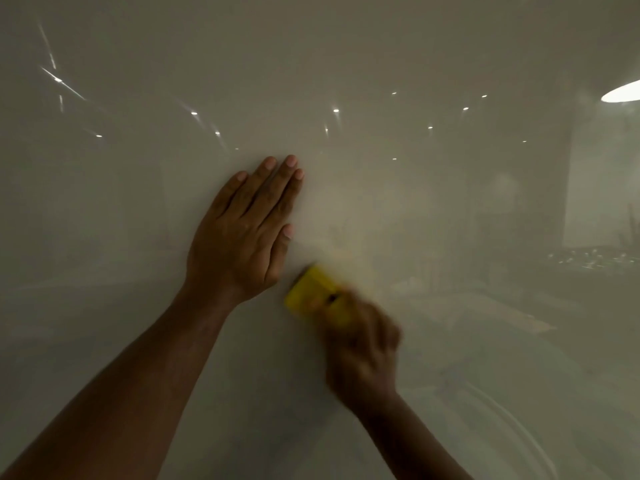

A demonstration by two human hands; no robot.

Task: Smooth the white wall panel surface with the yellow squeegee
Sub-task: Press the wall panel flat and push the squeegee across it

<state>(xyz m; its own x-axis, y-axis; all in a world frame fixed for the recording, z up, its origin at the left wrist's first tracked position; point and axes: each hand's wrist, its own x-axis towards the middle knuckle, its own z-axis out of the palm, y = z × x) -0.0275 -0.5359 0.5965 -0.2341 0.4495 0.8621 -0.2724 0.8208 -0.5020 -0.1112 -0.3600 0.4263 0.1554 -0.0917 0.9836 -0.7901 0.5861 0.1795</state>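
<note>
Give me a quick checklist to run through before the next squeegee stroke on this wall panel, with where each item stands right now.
1. Yellow squeegee gripped in the right hand: ok.
2. Left hand flat on the white wall panel, fingers together: ok.
3. Left thumb clear of the squeegee: ok, beside it, narrow gap.
4. Squeegee edge flush on the panel: cannot tell, motion blur.
5. Bubbles or creases ahead of the stroke: cannot tell, glossy reflections hide the surface.

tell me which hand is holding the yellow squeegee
The right hand, lower and motion-blurred, grips the yellow squeegee. The left hand holds nothing: it lies flat, fingers extended, on the white wall panel.
</note>
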